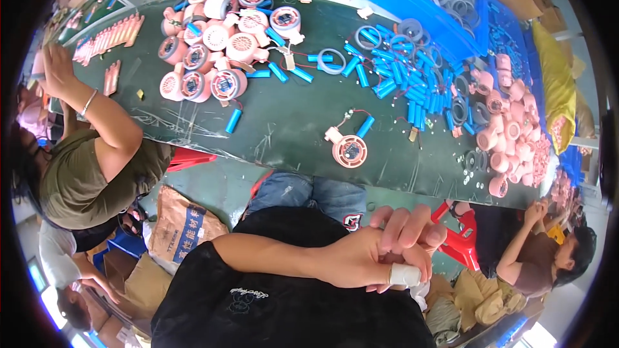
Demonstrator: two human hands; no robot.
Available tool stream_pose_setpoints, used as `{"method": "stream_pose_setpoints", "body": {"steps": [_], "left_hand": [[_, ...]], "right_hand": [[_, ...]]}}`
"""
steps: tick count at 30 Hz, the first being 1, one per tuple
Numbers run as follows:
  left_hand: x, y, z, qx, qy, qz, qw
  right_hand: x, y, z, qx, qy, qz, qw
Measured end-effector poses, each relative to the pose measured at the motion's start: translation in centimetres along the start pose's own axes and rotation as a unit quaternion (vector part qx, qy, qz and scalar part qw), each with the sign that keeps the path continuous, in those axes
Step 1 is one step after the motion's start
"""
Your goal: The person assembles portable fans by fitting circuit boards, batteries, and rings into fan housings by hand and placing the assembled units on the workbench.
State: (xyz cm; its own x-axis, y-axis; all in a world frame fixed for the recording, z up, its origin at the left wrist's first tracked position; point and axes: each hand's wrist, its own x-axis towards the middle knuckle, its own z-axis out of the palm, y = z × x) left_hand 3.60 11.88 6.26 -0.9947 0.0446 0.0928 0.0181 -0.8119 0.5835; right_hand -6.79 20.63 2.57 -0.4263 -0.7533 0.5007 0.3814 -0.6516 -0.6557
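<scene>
Both of my hands are held together in front of my black shirt, off the table's near edge. My left hand [351, 259] comes in from the left with its fingers closed against the other hand. White tape [405, 275] is wrapped round a digit where the hands meet. The curled fingers of my right hand [405, 227] lie over the left one; whatever may be between them is hidden. Nearest on the table is a round pink fan housing [350, 151] with an exposed circuit board, wired to a blue cylindrical battery [365, 127].
Pink fan housings [242, 46] are heaped at the far left, blue batteries [419, 84] and grey rings centre-right, pink parts [516, 129] at right. A blue crate [412, 9] of grey rings stands behind. Co-workers sit at left and right; a red stool [461, 235] is nearby.
</scene>
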Motion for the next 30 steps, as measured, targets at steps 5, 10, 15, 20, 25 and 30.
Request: {"method": "stream_pose_setpoints", "body": {"steps": [5, 10, 15, 20, 25, 30], "left_hand": [[0.9, 1.7, -0.8, 0.015, 0.013, -0.010, 1.000], [1.1, 1.2, 0.5, 0.038, 0.081, 0.070, 0.994], [-1.0, -1.3, -0.5, -0.035, 0.051, 0.105, 0.993], [-1.3, 0.5, 2.5, -0.064, 0.126, 0.104, 0.985], [0.2, 1.8, 2.0, -0.140, 0.286, 0.081, 0.944], [0.2, 2.2, -1.7, -0.129, 0.209, 0.070, 0.967]], "right_hand": [[1.4, 0.9, -0.2, 0.025, -0.008, -0.015, 1.000], [0.9, 2.1, 0.4, 0.091, 0.047, 0.003, 0.995], [1.9, 1.0, 0.5, -0.002, -0.061, 0.007, 0.998], [2.4, 1.0, 1.8, -0.023, -0.042, -0.043, 0.998], [4.2, 0.7, 1.6, -0.309, 0.004, -0.045, 0.950], [5.7, 0.8, 3.3, -0.220, 0.159, 0.033, 0.962]]}}
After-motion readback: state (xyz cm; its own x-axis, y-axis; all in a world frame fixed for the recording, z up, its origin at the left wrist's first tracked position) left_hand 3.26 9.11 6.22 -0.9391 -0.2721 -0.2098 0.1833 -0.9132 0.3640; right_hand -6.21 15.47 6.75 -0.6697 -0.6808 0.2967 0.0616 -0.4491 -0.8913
